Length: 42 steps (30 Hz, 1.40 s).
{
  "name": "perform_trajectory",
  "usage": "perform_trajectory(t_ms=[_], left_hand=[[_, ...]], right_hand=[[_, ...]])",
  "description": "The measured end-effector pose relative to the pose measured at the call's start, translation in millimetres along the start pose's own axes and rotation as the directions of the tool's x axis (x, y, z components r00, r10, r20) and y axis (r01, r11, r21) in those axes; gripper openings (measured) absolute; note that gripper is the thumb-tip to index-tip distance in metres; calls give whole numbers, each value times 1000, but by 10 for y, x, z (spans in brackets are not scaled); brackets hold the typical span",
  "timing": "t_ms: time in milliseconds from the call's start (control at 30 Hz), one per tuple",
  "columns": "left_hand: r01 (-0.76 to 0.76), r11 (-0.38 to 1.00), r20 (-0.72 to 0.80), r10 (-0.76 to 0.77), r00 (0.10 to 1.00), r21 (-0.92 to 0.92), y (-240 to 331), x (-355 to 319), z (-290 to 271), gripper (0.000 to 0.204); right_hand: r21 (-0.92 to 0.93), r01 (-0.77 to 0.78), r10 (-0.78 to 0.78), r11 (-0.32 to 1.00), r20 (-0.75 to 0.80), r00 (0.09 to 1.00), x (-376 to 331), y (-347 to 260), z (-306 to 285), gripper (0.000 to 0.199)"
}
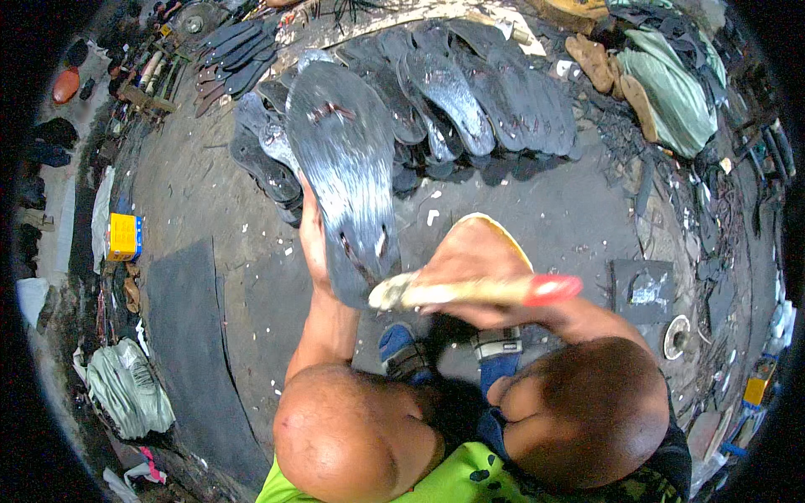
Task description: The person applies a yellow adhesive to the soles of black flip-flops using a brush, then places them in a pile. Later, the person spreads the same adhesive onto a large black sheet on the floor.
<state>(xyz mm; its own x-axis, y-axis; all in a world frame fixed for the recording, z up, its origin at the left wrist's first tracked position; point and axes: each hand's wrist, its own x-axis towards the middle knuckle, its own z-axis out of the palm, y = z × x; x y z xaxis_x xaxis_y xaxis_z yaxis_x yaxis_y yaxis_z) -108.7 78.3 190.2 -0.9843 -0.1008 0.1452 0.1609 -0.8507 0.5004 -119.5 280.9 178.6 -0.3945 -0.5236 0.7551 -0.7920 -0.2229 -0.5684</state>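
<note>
Over a dark, scrap-strewn floor (pixel 579 222), the left hand (pixel 313 239) has its fingers around the edge of a glossy black shoe sole (pixel 340 168), raised before stacked soles (pixel 532 105); the right hand (pixel 482 260) grips a brush (pixel 470 292). Light, even strokes should suit.

Two hands: one left hand (pixel 312 239) toward ten, one right hand (pixel 470 261) near three. One brush (pixel 490 292) at four; one large black sole (pixel 344 159) at eleven. Two shod feet: one foot (pixel 401 348) at six, one foot (pixel 499 344) between four and five. Two pale green sacks: one sack (pixel 667 96) at two, another sack (pixel 130 390) at eight. One yellow-and-blue box (pixel 124 237) at nine, one black sheet (pixel 189 335) at eight, one ring-shaped disc (pixel 677 337) between three and four. At least two tan soles (pixel 639 109) between one and two. Piled dark soles (pixel 524 109), twelve to one: more than six, overlapping too closely to total.
</note>
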Motion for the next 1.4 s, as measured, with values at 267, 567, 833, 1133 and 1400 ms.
perform_trajectory(t_ms=[267, 567, 833, 1133, 1400], left_hand=[[175, 976, 52, -169, 984, -131, -150, 308, -21, 46], [222, 974, -171, -227, 959, -49, -382, 368, 396, 47], [276, 960, -83, -272, 959, 41, 64, 459, 5, 51], [353, 927, -25, -359, 933, -123, -130, 508, 3, 47], [348, 930, -56, -356, 933, -117, -191, 603, -112, 47]], right_hand=[[-267, -23, 29, 963, 20, 999, 109, 86, -87, 32], [61, -421, 410, 905, -393, 823, 857, 297, -544, 9], [-175, 193, -180, 965, 87, 980, 245, -83, 57, 28], [-214, 205, -120, 955, 353, 928, 184, -151, 64, 27], [-269, 68, -30, 961, 144, 989, 242, -113, -95, 25]])
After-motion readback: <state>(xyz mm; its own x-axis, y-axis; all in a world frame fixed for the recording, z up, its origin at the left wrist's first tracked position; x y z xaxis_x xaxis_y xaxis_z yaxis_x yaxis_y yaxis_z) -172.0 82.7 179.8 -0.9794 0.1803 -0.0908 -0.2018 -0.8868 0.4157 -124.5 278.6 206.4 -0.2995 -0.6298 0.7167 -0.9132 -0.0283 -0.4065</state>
